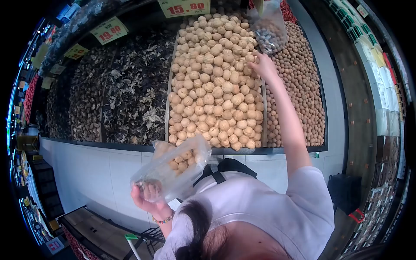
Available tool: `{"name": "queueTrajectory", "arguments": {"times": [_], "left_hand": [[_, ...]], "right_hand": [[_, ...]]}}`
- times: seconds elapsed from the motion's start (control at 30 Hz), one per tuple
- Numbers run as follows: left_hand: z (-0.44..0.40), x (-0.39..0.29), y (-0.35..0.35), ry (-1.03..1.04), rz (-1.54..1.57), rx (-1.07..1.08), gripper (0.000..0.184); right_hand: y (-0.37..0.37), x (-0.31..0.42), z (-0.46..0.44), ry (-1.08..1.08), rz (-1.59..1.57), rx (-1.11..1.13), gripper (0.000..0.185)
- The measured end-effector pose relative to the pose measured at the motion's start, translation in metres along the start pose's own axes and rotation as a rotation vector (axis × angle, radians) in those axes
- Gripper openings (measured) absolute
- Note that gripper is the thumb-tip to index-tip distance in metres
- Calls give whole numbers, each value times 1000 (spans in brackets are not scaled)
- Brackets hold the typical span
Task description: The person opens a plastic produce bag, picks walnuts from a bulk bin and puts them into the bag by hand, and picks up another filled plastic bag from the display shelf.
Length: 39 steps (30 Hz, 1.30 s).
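Meanwhile, at a bulk-food display, a shopper's right hand [263, 65] reaches to the far right edge of a heap of walnuts [212, 86], fingers partly open and curled; whether they grip a nut cannot be told. The left hand [149, 190], fingers closed on the plastic, holds a clear bag [171, 169] of walnuts in front of the stand, tilted above the tiled floor [125, 173]. Should that grip slacken, the slanting bag could spill onto the tiles. A careless tug at the piled nuts could send some over the divider [264, 117] among the smaller brown nuts [294, 86] alongside.
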State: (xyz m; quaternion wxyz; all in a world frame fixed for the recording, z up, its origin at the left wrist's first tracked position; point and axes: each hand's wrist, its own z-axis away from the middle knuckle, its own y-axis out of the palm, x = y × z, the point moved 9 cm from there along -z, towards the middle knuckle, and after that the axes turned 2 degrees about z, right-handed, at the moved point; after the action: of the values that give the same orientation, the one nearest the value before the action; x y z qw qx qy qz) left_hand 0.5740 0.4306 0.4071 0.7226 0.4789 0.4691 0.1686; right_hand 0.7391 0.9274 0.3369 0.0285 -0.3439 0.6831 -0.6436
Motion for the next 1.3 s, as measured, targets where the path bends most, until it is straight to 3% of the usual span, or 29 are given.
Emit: {"name": "queueTrajectory", "arguments": {"times": [0.1, 0.17, 0.23, 0.37, 0.47, 0.57, 0.6, 0.63, 0.73, 0.8, 1.0, 1.1, 1.23, 1.27, 1.3], "left_hand": [[-1, -8, 7, -3, 51, 172, 29], [3, -14, 5, 15, 38, 181, 30], [6, -18, -6, 21, 15, 98, 29], [9, -28, -15, 63, -23, 30, 28], [9, -36, -18, 46, 13, 134, 23], [9, -42, -25, 73, 11, 51, 23], [8, -43, -25, 67, 14, 65, 24], [7, -44, -25, 60, 17, 79, 24], [7, -50, -32, 75, 13, 44, 25], [8, -54, -39, 90, 11, 9, 24], [12, -69, -55, 94, 27, -29, 21], [16, -75, -66, 90, 51, -69, 20], [18, -76, -83, 52, 30, -105, 17], [18, -77, -87, 38, 24, -125, 17], [17, -78, -89, 16, 29, -126, 16]], "right_hand": [[17, -21, -20, 96, -173, 108, 41], [-1, -38, -20, 123, -65, -53, 40], [27, -72, -22, 320, -98, 131, 38], [22, -60, -17, 273, -21, 82, 37], [10, -52, -14, 244, 16, -49, 35], [3, -13, -15, 104, -292, -137, 35], [8, 10, -16, -132, -226, -243, 35], [18, 40, -6, -34, -385, -2, 35], [31, 141, 21, -188, -666, 250, 40], [30, 195, 30, -456, -392, 152, 39], [92, 231, 19, -428, -40, 185, 30], [76, 227, 27, -338, -138, 22, 28], [80, 214, 48, -239, -283, 7, 31], [82, 217, 58, -191, -358, 94, 32], [84, 221, 64, -246, -218, 43, 32]]}}
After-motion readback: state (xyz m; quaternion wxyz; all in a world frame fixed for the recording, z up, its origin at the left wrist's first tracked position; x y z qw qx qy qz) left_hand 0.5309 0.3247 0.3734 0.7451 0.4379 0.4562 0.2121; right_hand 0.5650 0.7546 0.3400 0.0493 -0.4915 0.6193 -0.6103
